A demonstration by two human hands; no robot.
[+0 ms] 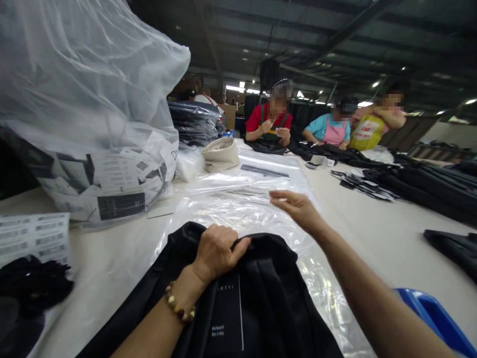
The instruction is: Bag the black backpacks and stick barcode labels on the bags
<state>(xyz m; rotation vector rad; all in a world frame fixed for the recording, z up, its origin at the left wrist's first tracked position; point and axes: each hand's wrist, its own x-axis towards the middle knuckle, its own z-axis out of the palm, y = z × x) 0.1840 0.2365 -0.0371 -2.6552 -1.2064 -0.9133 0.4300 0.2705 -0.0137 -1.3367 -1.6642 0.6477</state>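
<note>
My left hand, with a beaded bracelet at the wrist, is closed on the top edge of a black garment. The garment hangs down towards me, and its exact kind cannot be made out. A black hang tag with pale lettering lies against it, below my left hand. My right hand is stretched forward, fingers out and holding nothing that I can see. It is over a stack of clear plastic bags spread flat on the table; whether it touches them is unclear.
A big clear sack of printed tags stands at left, beside a barcode label sheet. A beige fabric container sits behind the bags. Black garments and a blue plastic object are at right. Several co-workers work across the table.
</note>
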